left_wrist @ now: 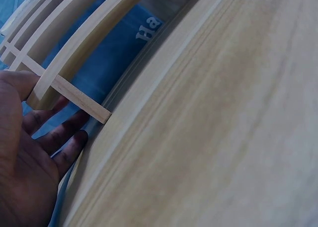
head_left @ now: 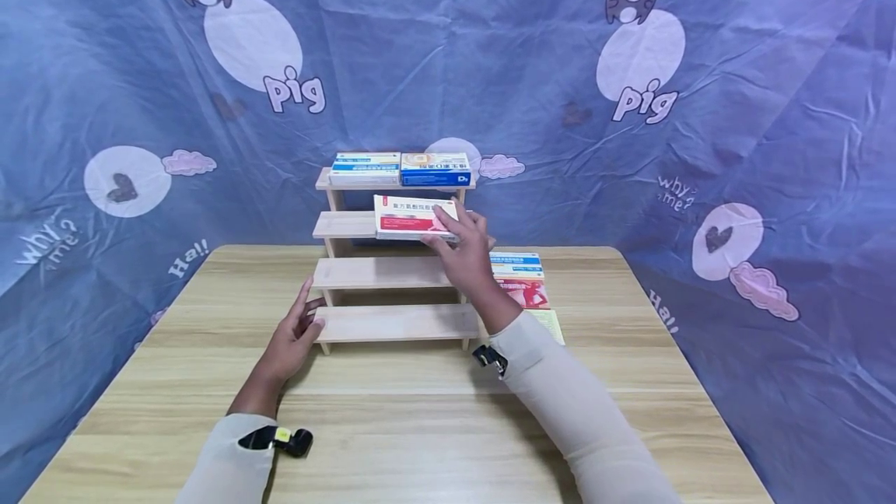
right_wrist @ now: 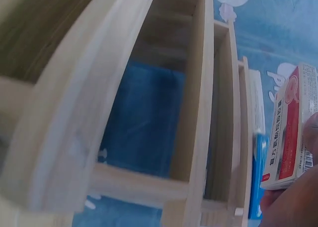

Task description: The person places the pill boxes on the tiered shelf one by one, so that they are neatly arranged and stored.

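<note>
My right hand (head_left: 465,247) pinches a white-and-red medicine box (head_left: 409,218) by its right end. In the head view the box overlaps the second shelf from the top of a four-tier wooden step rack (head_left: 395,323). The right wrist view shows the same medicine box (right_wrist: 283,132) at the right edge, beyond the shelf boards. My left hand (head_left: 290,337) holds the left end of the rack's lowest shelf. In the left wrist view the thumb of my left hand (left_wrist: 30,152) lies on that board, with other fingers curved beside and below it.
On the top shelf lie a white-and-blue medicine box (head_left: 364,168) and a blue vitamin D box (head_left: 435,169). Right of the rack, on the wooden table (head_left: 392,434), are another white-and-blue box (head_left: 518,264), a red box (head_left: 532,294) and a pale yellow box (head_left: 549,325). Blue printed cloth (head_left: 448,61) hangs behind.
</note>
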### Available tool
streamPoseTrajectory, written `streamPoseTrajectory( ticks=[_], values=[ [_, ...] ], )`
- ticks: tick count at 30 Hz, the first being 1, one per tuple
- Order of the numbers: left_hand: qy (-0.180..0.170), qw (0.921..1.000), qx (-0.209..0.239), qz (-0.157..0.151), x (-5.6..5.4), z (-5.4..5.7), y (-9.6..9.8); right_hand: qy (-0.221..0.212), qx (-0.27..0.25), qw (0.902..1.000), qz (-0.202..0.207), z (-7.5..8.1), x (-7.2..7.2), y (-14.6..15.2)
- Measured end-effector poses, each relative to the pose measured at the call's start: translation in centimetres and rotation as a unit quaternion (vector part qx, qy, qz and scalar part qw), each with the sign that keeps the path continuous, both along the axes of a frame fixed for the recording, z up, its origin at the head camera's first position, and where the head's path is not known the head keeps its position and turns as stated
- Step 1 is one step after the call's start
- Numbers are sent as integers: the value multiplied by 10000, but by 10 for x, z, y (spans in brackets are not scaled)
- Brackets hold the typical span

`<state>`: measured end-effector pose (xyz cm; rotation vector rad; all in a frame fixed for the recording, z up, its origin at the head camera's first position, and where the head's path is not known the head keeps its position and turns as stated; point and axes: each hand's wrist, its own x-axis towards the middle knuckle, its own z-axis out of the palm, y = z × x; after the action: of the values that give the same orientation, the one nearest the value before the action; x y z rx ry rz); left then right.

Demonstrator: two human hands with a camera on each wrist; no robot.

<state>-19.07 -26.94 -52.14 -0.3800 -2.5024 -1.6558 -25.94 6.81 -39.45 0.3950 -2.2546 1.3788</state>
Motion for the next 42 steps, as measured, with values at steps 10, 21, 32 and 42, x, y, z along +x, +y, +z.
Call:
streamPoseTrajectory(
  ticks=[10,21,32,42],
  values=[
    [45,10000,29,-31,0,1,0,276,594,9979,-28,9,-3,-32],
    [13,10000,41,-17,0,1,1,101,965,9951,-184,15,-8,-54],
    [94,9999,46,-19,-1,-1,1,132,1565,9860,-557,8,-17,-81],
    [66,9999,63,-42,-1,-3,0,345,1916,9776,-794,2,-22,-90]
  ],
)
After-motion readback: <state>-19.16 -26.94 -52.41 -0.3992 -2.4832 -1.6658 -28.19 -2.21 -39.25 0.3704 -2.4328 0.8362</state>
